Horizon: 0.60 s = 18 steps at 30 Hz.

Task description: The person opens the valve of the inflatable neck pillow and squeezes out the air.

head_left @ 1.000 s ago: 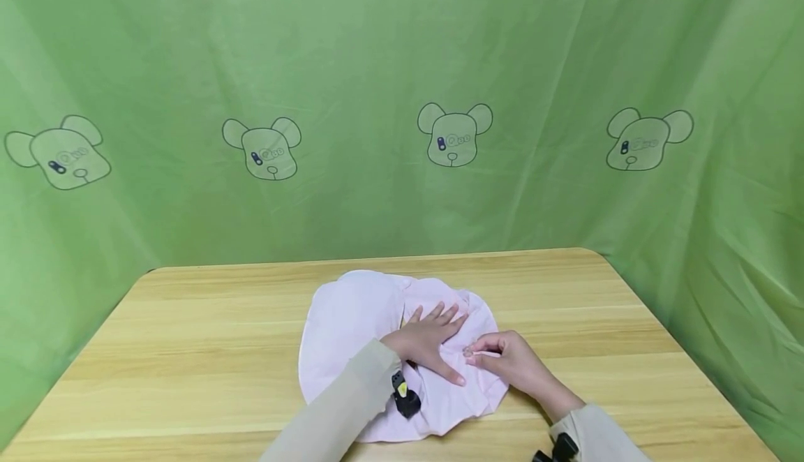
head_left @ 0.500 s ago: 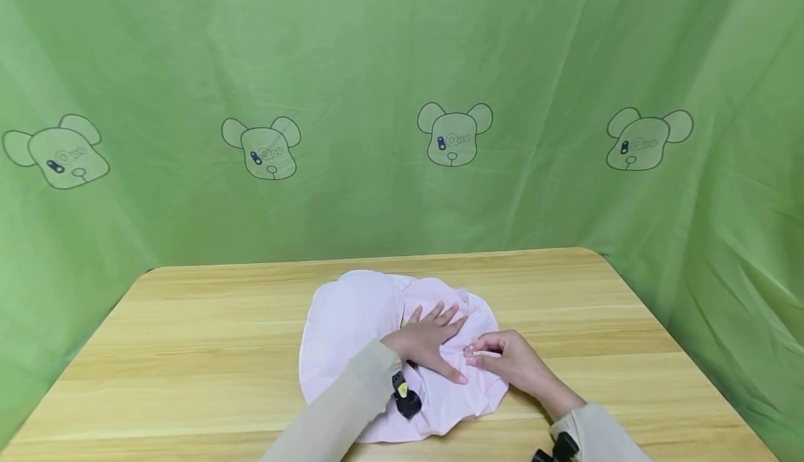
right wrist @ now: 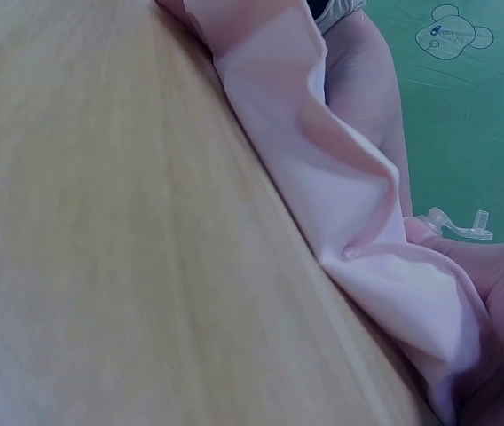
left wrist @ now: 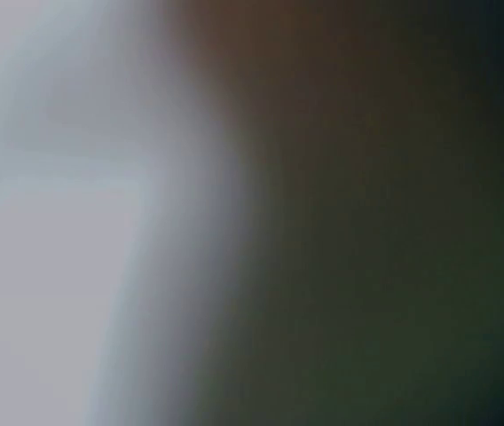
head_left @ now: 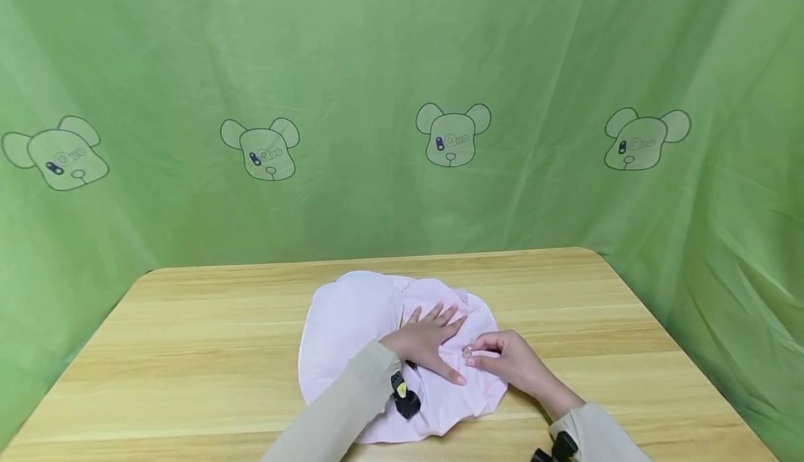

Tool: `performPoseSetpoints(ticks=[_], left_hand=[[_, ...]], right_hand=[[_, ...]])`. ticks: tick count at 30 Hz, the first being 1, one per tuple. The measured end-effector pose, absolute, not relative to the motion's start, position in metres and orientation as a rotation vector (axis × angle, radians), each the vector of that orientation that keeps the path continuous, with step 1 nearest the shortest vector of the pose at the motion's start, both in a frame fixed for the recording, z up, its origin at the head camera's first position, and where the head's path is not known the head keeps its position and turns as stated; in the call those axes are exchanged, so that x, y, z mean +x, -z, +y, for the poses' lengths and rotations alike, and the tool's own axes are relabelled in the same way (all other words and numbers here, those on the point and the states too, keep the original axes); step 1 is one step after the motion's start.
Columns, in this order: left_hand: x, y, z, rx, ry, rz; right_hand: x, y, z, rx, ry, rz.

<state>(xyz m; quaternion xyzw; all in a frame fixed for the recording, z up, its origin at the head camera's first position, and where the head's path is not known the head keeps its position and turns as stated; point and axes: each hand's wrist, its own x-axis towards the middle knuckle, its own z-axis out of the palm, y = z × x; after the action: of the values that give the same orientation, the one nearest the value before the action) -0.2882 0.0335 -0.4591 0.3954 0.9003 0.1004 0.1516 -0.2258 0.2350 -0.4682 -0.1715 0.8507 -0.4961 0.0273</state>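
A pale pink, partly flattened inflatable (head_left: 352,322) with a rounded, scalloped outline lies on the table. My left hand (head_left: 430,342) presses palm down on its right half, fingers spread. At that half's right side, my right hand (head_left: 511,361) pinches the inflatable at its small clear air valve (head_left: 467,352) between thumb and fingers. The right wrist view shows the valve stem and its plug (right wrist: 481,222) standing out on a strap, unplugged, above the fingers. Creases run through the pink sheet (right wrist: 323,169) there. Dark blur and a pale patch fill the left wrist view.
The wood-grain table (head_left: 188,350) reaches out on both sides of the inflatable, its rounded back corners against a green curtain (head_left: 358,64) printed with bear heads. Black wrist cameras sit on both cuffs, the left one (head_left: 405,399) over the pink sheet.
Both hands keep their places on the inflatable. The clear valve shows slightly more between the right fingertips.
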Motion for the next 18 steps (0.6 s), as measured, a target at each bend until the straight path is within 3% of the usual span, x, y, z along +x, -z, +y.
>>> performPoseSetpoints(ticks=[18], left_hand=[[-0.2839, 0.4514, 0.0272, 1.146, -0.457, 2.549]], right_hand=[[-0.2236, 0.4635, 0.2359, -0.566, 1.595, 2.55]])
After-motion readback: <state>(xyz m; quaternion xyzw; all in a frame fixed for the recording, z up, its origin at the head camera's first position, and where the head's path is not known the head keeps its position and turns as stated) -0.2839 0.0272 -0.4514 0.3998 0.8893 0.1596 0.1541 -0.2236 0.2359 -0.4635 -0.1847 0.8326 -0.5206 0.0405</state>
